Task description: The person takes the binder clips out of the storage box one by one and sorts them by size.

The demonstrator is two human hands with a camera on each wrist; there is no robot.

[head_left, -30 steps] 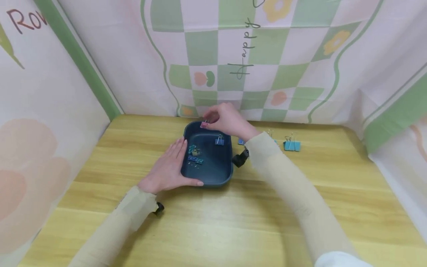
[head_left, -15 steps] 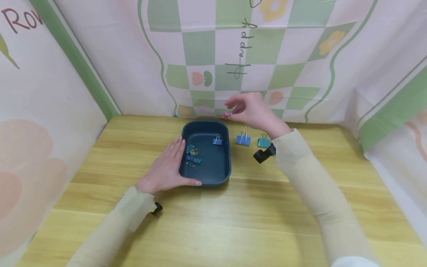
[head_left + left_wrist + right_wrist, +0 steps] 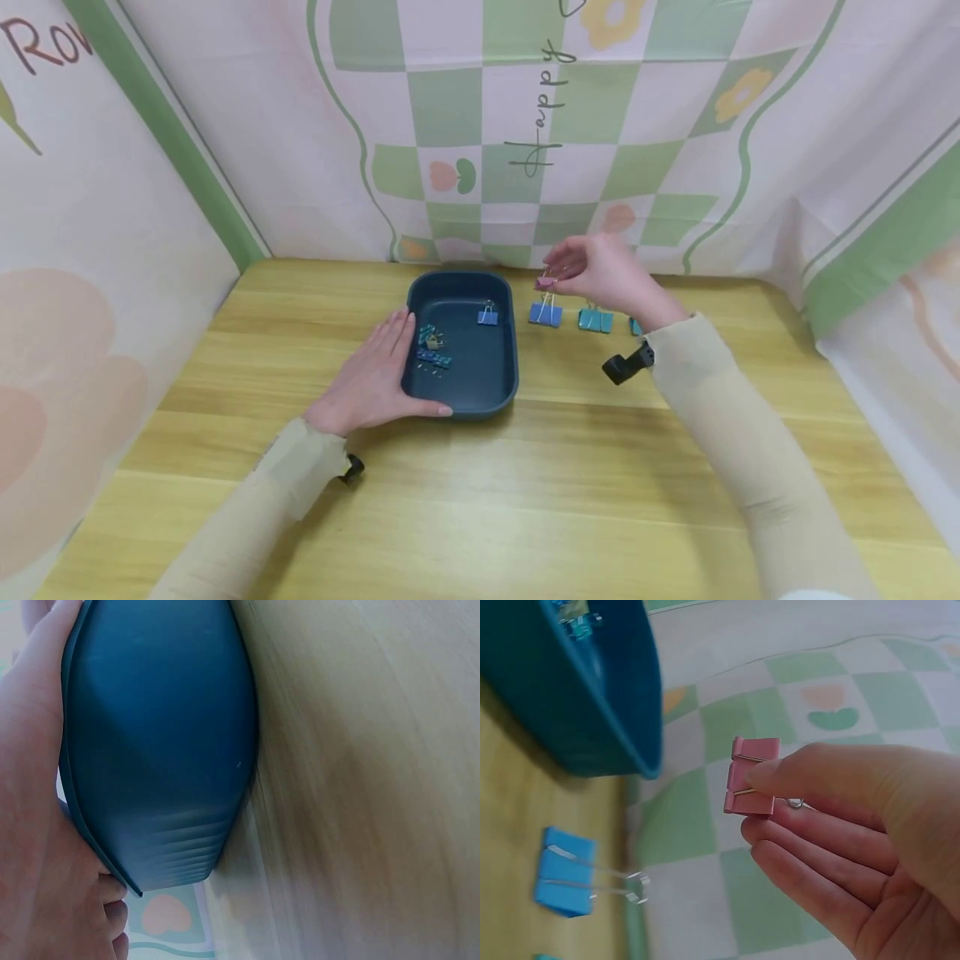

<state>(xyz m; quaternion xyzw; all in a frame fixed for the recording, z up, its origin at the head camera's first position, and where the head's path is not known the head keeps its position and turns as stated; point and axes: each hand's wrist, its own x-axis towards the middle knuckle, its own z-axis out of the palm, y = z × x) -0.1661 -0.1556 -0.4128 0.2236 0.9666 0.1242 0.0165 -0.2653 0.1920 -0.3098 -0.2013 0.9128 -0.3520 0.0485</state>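
My right hand (image 3: 611, 271) pinches a small pink binder clip (image 3: 751, 776) between thumb and fingers, above a blue binder clip (image 3: 545, 314) that stands on the table with its wire handles up. My left hand (image 3: 371, 375) rests against the left side of a dark blue tray (image 3: 516, 367), fingers straight along the rim and thumb across the near corner. Inside the tray, a blue binder clip (image 3: 487, 317) stands at the far right. Several small teal, blue and gold clips (image 3: 433, 358) lie at its left side, too small to tell apart fully.
A teal binder clip (image 3: 595, 320) stands right of the blue one on the wooden table (image 3: 480, 517). Farther right, another teal clip (image 3: 636, 326) is partly hidden by my right wrist. A patterned cloth (image 3: 517, 100) hangs behind the table.
My right hand has carried the pink binder clip from above the tray's far rim to the right, up and then down over the blue clip. My left hand stays at the tray.
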